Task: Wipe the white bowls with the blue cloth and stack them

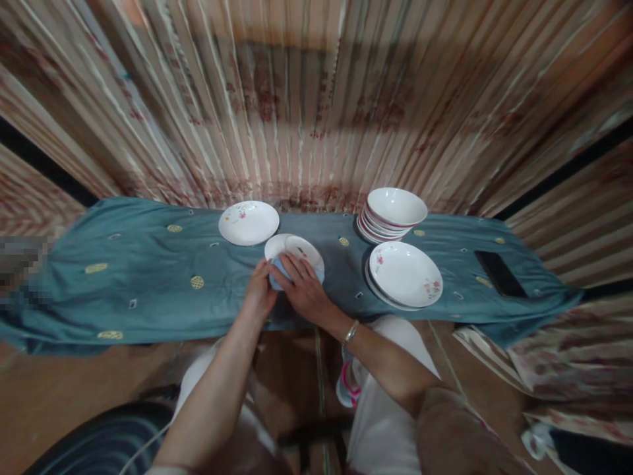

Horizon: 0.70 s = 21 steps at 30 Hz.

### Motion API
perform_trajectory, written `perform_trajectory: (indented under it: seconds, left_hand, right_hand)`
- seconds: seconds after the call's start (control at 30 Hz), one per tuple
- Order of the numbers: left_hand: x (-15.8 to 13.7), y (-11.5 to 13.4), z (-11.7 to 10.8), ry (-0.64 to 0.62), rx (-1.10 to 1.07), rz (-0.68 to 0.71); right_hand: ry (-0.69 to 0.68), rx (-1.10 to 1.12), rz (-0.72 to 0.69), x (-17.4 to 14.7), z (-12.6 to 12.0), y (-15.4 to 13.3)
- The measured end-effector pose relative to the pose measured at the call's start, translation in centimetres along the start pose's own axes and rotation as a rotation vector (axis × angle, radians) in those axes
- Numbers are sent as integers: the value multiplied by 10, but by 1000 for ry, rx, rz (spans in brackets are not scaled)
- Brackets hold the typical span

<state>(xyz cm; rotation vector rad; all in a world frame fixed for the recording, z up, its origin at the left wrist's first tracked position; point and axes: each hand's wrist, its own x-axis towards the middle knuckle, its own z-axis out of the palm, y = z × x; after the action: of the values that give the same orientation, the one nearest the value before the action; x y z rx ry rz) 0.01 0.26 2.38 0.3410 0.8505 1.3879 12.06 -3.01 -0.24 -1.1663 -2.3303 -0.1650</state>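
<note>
A white plate [310, 252] with a small dark and red print is in front of me, near the table's front edge. My left hand [260, 287] is closed on its left rim; the fingertips are partly hidden. Pressed onto the plate's face is a light blue cloth [277, 280], held under the fingers of my right hand [305, 289]. Just behind, to the left, another white plate [250, 223] with a flower print lies face up. Over to the right is a short stack of flowered plates [403, 272].
Behind the plate stack stands a stack of white bowls [395, 208] with reddish rims. A black phone [500, 273] lies farther right on the teal tablecloth [153, 277]. A pleated curtain [306, 112] hangs close behind the table.
</note>
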Motion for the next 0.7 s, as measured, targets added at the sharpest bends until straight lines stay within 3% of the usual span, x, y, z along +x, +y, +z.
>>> perform_trajectory:
  seconds: [0.27, 0.5, 0.7]
  left_hand:
    - [1, -4, 4, -107, 5, 51]
    - [-7, -6, 14, -188, 90, 20]
    - [0, -14, 12, -93, 159, 22]
  right_hand:
    - [40, -14, 75, 6, -9, 10]
    - [92, 67, 173, 15, -28, 41]
    - [304, 309, 379, 19, -44, 90]
